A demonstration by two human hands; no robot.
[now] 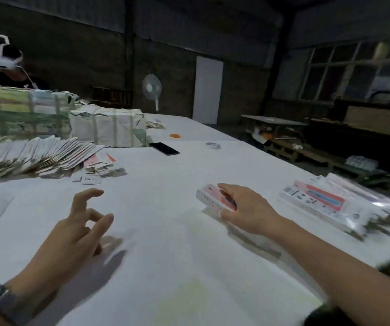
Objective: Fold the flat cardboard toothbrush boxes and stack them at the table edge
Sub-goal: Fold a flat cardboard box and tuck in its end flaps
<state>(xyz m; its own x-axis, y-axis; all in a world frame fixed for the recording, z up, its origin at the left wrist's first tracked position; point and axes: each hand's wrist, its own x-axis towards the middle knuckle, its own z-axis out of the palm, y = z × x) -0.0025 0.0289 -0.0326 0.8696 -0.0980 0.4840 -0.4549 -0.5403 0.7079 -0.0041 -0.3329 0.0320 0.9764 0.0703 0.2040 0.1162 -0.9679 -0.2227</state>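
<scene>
flat boxes (31,156) far left, folded stack (344,205) right edge, phone (164,148) btwn

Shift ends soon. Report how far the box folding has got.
Done: folded boxes lie stacked at the table's right edge. In hand: the right hand grips one folded box; the left hand is free. Left: a big fan of flat blanks.

Table (177,243) covered in matt white sheet, smooth. Beside it on the right, stacked boxes (335,205) look glossy, plastic-wrapped. At its left, flat boxes (36,156) matt cardboard. Phone (164,148) glossy black.
</scene>
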